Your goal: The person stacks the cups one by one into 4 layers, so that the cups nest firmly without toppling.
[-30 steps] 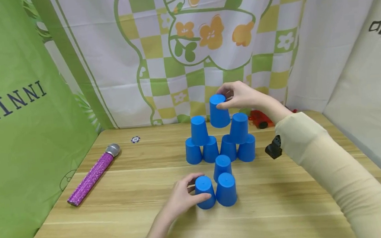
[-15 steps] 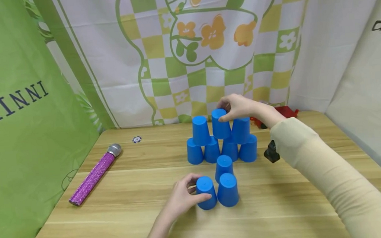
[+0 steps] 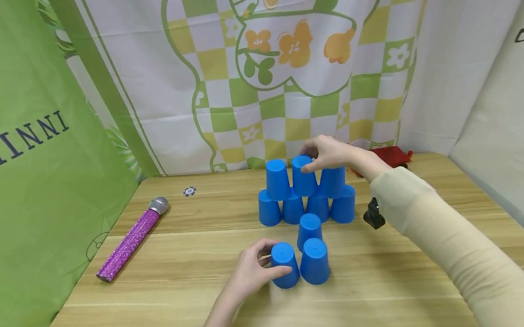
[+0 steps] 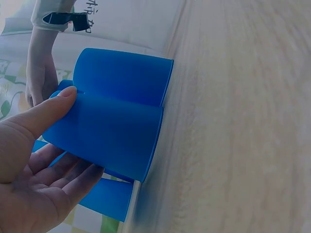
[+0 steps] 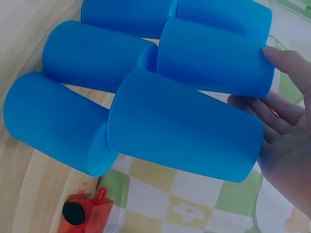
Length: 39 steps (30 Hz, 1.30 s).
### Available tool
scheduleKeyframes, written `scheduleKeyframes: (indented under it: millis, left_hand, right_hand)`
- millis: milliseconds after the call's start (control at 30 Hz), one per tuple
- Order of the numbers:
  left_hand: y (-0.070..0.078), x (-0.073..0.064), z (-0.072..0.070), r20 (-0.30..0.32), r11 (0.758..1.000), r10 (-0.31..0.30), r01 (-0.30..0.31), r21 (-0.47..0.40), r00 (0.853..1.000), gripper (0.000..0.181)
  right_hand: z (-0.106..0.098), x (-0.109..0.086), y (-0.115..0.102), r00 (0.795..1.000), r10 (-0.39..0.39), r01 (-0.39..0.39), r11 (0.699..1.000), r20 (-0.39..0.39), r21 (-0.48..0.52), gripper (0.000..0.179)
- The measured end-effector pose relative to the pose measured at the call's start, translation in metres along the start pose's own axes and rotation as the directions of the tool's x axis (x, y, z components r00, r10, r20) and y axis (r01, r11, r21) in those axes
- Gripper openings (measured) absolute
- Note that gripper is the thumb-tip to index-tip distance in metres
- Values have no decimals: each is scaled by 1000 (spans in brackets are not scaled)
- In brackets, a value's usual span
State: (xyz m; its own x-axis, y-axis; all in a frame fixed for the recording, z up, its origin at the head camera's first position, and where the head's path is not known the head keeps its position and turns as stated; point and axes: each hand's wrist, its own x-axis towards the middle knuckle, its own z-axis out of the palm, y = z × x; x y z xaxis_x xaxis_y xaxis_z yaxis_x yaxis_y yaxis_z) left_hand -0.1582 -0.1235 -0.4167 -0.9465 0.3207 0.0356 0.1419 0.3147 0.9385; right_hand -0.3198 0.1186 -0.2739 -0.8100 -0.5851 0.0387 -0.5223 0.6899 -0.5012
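Upside-down blue cups stand on the wooden table. At the back, several form a bottom row (image 3: 269,209), with three more on top. My right hand (image 3: 330,152) holds the middle upper cup (image 3: 304,181) near its closed end, thumb in front and fingers behind; its rim sits over the bottom row, between the left upper cup (image 3: 277,180) and right upper cup (image 5: 184,128). Closer in, my left hand (image 3: 250,268) grips the front left cup (image 3: 285,272) between thumb and fingers. The front right cup (image 3: 315,267) stands beside it, and another cup (image 3: 310,229) just behind.
A purple glittery microphone (image 3: 131,240) lies at the left of the table, with a round chip (image 3: 190,191) behind it. Back right, a red toy car (image 3: 388,156) is partly hidden by my right arm. A patterned curtain (image 3: 219,85) hangs behind the table.
My right hand has lowered its cup from above the stack into the gap between the two upper cups. The left hand keeps its hold on the front left cup.
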Motion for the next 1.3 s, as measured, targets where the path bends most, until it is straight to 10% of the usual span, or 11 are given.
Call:
scheduleKeyframes:
  millis: [833,1300]
  left_hand:
    - [3,-1,1,-7,1000,-4,4,-7,1000,50]
    - [6,-1,0,-47,1000,23,-22,20,999,48]
  right_hand:
    - [-1,-7,2,998,55,-55,998,18,5,56]
    - [-15,-33,7,965,32,-11,996,-262,84,60]
